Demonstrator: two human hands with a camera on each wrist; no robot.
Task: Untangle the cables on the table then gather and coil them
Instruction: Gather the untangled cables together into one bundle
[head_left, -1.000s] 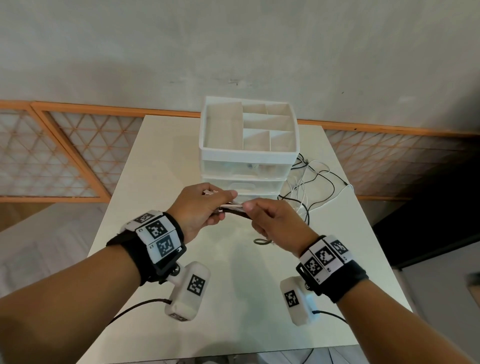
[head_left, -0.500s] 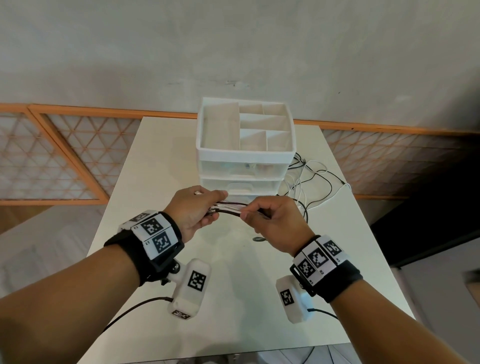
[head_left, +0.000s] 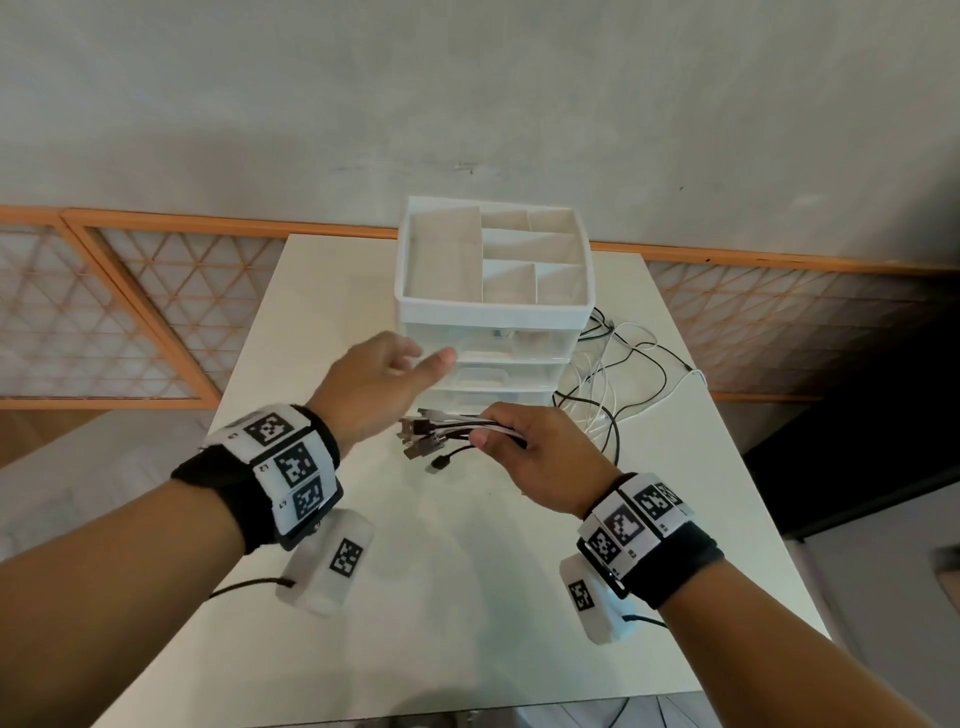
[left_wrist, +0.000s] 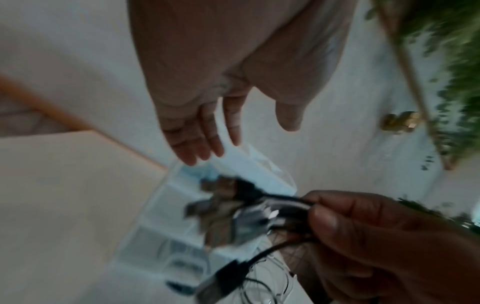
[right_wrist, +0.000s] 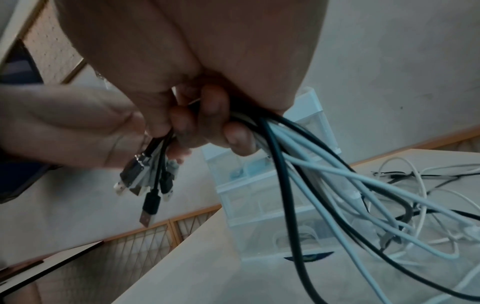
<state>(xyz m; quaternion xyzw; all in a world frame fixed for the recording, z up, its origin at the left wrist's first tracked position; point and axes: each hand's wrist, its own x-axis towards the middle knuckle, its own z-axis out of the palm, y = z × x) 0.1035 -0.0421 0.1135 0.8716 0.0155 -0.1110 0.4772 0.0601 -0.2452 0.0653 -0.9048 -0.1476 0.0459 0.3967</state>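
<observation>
Both forearms reached forward, each wrist wrapped in a black band with marker tiles. The left hand (head_left: 379, 384) was raised and free, palm down, fingers straight and slightly spread, thumb extended toward the right. The right hand (head_left: 540, 457) sat lower and just beside it, fingers and thumb curled tight in a closed grip, knuckles facing up.

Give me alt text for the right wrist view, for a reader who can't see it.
The right hand grips a bundle of black and white cables, plug ends hanging out on one side, loose lengths trailing to a tangle on the table. A white drawer organizer stands behind.
</observation>
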